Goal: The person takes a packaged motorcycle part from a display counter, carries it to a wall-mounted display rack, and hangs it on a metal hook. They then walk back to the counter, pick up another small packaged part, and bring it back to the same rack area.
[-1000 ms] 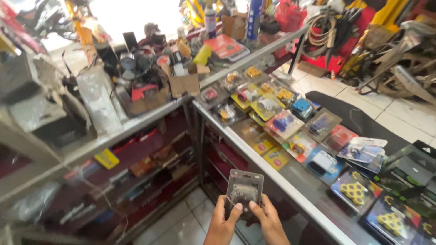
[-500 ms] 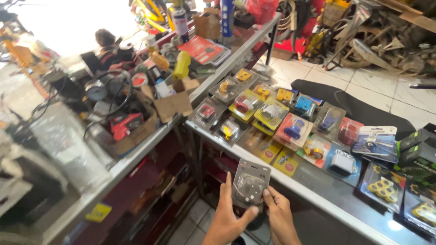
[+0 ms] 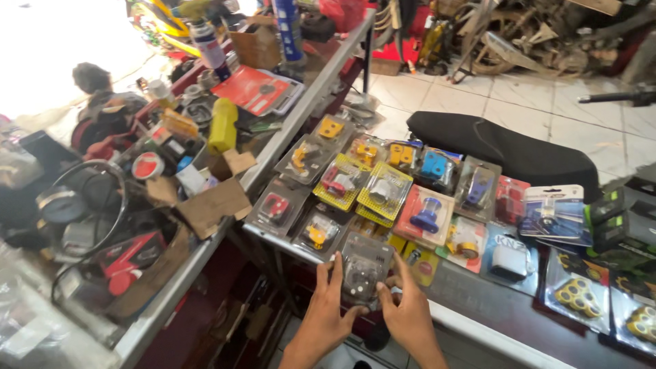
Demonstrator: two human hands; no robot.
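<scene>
At the left of the frame sits a torn cardboard box on a cluttered counter. At lower centre, the left hand and right hand together grip a clear plastic packet, held at the edge of the glass counter beside other coloured packets.

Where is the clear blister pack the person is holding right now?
The clear blister pack is low in the middle of the head view, held between the left hand and right hand, over the counter's near edge beside the other packs.
</scene>
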